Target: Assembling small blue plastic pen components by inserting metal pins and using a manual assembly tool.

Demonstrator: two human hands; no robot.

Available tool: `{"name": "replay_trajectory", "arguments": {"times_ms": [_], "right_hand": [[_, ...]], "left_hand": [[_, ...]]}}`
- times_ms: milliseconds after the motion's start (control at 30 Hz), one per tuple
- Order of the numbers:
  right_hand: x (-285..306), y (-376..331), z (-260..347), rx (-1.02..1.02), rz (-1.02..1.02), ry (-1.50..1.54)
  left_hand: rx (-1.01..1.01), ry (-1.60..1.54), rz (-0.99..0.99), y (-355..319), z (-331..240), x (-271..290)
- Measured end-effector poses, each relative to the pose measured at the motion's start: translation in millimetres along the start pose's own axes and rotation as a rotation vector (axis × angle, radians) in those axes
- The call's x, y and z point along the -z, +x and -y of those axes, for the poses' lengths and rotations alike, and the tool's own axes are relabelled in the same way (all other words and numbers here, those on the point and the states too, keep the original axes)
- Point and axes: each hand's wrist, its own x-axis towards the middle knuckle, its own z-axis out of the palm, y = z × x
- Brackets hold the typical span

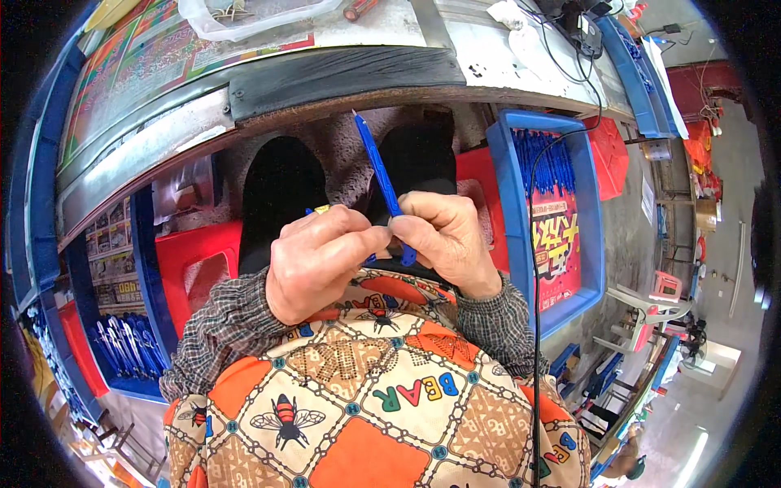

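Note:
A blue pen points up and away from me, its lower end pinched between both hands. My right hand grips the pen's lower part from the right. My left hand meets it from the left, thumb and fingers closed on the same end, with another small blue and yellow piece half hidden behind its fingers. Both hands hover over my lap, above a patterned orange and cream apron.
A blue tray at my right holds several blue pens and a red printed sheet. Another blue bin of pens sits low at my left. A metal-edged workbench runs across the top. Red plastic stools stand beside my knees.

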Motion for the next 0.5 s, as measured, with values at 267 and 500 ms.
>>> {"name": "replay_trajectory", "arguments": {"times_ms": [267, 500], "right_hand": [[3.6, 18.8, 3.3, 0.406, -0.135, -0.302], [3.0, 20.7, -19.8, 0.206, 0.041, -0.236]], "left_hand": [[0.094, -0.15, 0.022, 2.5, -6.2, 4.3], [0.154, -0.123, -0.073, 3.4, -3.8, 8.5]]}}
